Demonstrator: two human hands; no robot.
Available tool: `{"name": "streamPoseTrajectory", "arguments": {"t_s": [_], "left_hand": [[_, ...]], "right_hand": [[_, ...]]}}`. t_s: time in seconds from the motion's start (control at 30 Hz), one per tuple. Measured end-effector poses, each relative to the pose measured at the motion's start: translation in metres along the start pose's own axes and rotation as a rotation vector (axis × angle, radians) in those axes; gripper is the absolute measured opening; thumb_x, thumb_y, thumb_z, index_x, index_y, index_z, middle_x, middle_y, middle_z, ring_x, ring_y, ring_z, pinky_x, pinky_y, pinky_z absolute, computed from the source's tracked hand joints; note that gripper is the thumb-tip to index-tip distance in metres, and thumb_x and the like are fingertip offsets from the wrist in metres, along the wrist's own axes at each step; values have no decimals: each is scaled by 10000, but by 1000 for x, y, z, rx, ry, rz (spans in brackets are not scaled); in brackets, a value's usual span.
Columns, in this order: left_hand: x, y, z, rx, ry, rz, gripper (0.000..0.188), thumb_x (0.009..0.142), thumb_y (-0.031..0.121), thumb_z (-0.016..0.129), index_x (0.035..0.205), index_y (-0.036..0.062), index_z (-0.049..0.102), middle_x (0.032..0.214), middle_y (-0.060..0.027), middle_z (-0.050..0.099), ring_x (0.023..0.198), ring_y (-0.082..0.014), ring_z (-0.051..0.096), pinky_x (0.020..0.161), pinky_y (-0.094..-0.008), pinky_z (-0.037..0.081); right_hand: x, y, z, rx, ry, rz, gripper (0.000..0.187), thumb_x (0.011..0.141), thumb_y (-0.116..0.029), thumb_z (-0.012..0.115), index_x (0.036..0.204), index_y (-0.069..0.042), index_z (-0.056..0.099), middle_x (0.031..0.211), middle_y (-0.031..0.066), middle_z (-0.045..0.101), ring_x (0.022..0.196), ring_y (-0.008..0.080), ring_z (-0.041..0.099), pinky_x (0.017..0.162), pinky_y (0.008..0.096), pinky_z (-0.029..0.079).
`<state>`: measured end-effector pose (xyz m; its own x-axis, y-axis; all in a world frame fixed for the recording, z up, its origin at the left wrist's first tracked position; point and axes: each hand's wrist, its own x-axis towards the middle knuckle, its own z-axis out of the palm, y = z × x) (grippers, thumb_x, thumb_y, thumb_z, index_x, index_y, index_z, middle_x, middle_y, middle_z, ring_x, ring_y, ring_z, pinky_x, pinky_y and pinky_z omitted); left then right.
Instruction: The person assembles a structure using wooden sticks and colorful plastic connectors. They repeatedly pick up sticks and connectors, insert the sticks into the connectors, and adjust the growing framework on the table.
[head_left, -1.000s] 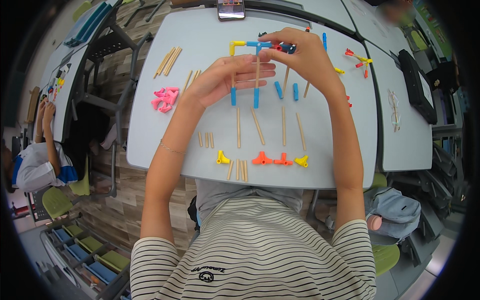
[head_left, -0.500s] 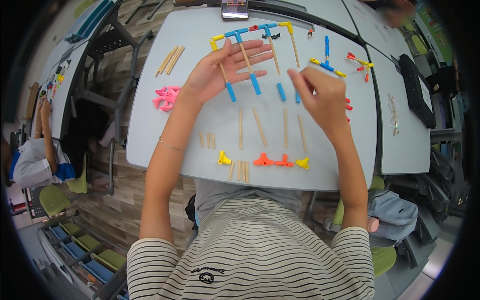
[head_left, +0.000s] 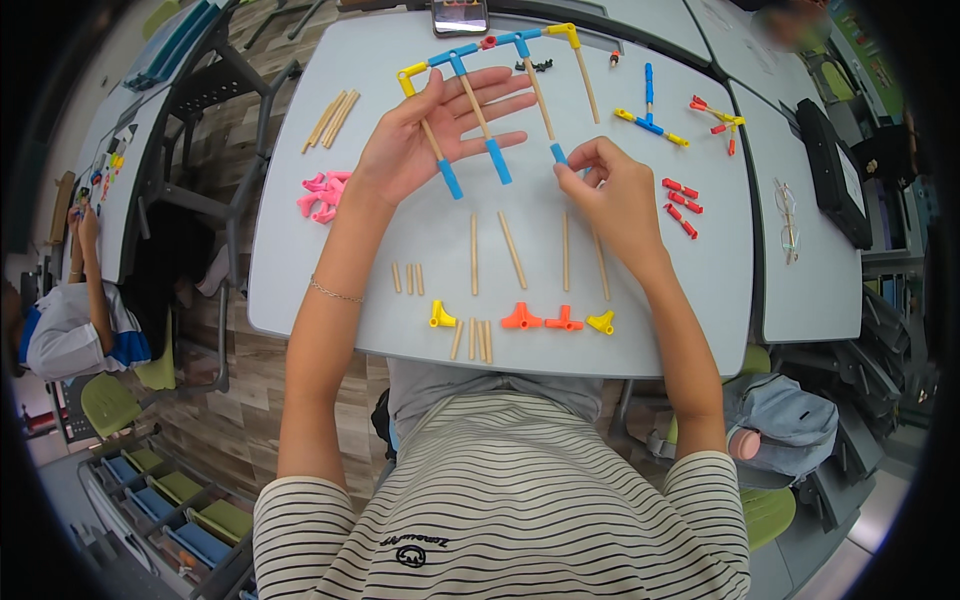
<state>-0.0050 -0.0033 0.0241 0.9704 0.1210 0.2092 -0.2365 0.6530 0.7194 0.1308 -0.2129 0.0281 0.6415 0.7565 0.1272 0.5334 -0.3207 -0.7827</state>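
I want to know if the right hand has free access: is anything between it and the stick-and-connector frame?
Nothing visible does. The right hand already pinches the blue end of one stick of the frame, while the left hand lies flat under its other sticks.

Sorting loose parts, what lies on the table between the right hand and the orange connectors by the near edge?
In the head view, loose wooden sticks lie between the right hand and the orange connectors.

1 head-worn fisheye view, straight down, close over the grey table [head_left: 330, 290].
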Motion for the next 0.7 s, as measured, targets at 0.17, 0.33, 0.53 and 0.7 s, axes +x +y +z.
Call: {"name": "streamPoseTrajectory", "arguments": {"t_s": [0.17, 0.33, 0.53, 0.7], "left_hand": [[1, -1, 1, 11, 5, 4, 651, 1097, 425, 225, 1517, -71, 269, 1591, -249, 288, 1491, -388, 265, 1197, -582, 309], [0, -1, 2, 25, 15, 8, 644, 1098, 425, 224, 1507, -67, 299, 1586, -242, 303, 1489, -389, 270, 1193, -586, 317], [-1, 0, -2, 36, -18, 14, 618, 1098, 427, 228, 1459, -46, 396, 1581, -246, 311, 1483, -414, 270, 1182, -609, 323], [1, -4, -5, 39, -81, 12, 566, 1099, 418, 246, 1322, -7, 546, 1573, -277, 307, 1475, -444, 271, 1172, -625, 327]], "right_hand": [[-1, 3, 1, 311, 22, 45, 222, 863, -153, 776, 970, 5, 663, 794, 47, 697, 653, 63, 636, 577, 209, 498], [-6, -2, 3, 514, -104, 144, 252, 886, -146, 765, 1054, 23, 682, 799, 43, 685, 650, 67, 623, 543, 187, 465], [-7, -5, 2, 620, -166, 146, 270, 928, -177, 714, 1128, 4, 709, 745, 1, 623, 605, 45, 542, 528, 192, 401], [-7, -4, 2, 743, -162, 145, 309, 944, -179, 689, 1199, -4, 694, 741, -10, 592, 611, 43, 517, 513, 194, 373]]}}
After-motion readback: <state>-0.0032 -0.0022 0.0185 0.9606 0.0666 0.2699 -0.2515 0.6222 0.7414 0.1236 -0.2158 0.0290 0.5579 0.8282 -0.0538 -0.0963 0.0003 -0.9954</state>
